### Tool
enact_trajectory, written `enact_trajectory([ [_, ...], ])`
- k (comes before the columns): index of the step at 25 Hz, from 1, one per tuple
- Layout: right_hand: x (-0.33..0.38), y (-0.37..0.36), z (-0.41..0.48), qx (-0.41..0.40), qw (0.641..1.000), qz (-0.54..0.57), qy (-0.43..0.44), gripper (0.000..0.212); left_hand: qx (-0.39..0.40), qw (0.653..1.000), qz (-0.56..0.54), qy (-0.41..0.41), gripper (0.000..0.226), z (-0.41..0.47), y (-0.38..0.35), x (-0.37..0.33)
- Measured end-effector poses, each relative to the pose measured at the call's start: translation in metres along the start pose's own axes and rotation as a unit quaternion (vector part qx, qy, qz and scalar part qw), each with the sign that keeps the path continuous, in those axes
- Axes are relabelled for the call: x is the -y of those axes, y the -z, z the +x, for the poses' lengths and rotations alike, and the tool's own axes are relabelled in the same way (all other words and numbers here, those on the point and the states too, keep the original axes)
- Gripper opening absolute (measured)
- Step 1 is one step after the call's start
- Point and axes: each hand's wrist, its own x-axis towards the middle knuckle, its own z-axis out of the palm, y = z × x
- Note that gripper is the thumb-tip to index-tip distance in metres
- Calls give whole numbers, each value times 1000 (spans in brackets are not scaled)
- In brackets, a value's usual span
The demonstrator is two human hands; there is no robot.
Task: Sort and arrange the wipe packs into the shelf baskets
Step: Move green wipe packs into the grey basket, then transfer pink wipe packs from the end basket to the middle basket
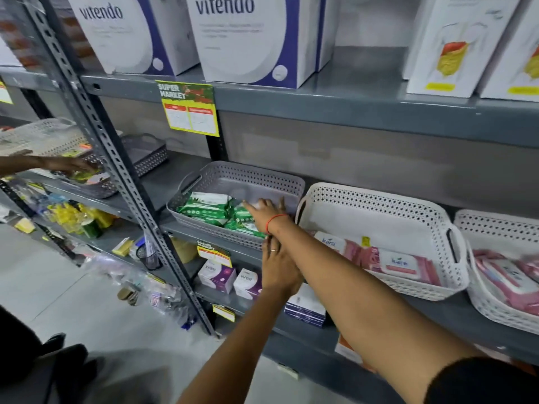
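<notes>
A grey perforated basket (248,172) stands on the middle shelf with several green wipe packs (204,207) lying in its left and front part. My right hand (264,209) reaches across into this basket, fingers spread flat over the green packs, holding nothing that I can see. My left hand (277,266) is at the basket's front edge, under my right forearm, which hides its fingertips. To the right, a white basket (379,199) holds pink wipe packs (399,263). A second white basket (495,223) at the far right holds more pink packs (507,275).
White and purple boxes (248,39) fill the shelf above. Small purple boxes (217,275) sit on the shelf below. A slotted grey upright (116,170) divides the racks. Another person's hand (70,166) reaches into a basket on the left rack.
</notes>
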Motion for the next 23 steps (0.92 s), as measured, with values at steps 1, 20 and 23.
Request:
enact_trajectory([
  [1,1,-5,4,47,999,9,-11,66,8,1000,6,0,70,0,-1,0],
  [20,-242,-8,-224,-337,865,134,-346,45,-34,996,-34,-73,57,6,-10,-105],
  [23,-298,-31,-276,-149,847,150,-487,61,-55,994,-28,-91,69,4,-14,-97],
])
